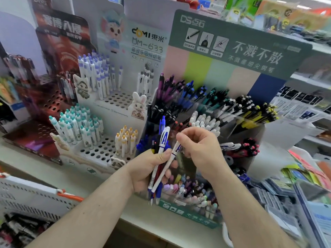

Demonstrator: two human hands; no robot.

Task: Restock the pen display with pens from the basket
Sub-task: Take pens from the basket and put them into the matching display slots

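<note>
I see left hand (149, 169) fisted round a pen bundle (159, 169), tips down | right hand (198, 149) pinching one white pen (174, 154) | both above pen display (206, 111)

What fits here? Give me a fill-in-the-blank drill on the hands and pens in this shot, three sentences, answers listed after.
1. The bunch of pens is gripped by the ___ hand.
2. The right hand pinches one white pen with ___ markings.
3. The header of the green display behind the hands carries white ___.

Missing words: left; blue; lettering
</note>
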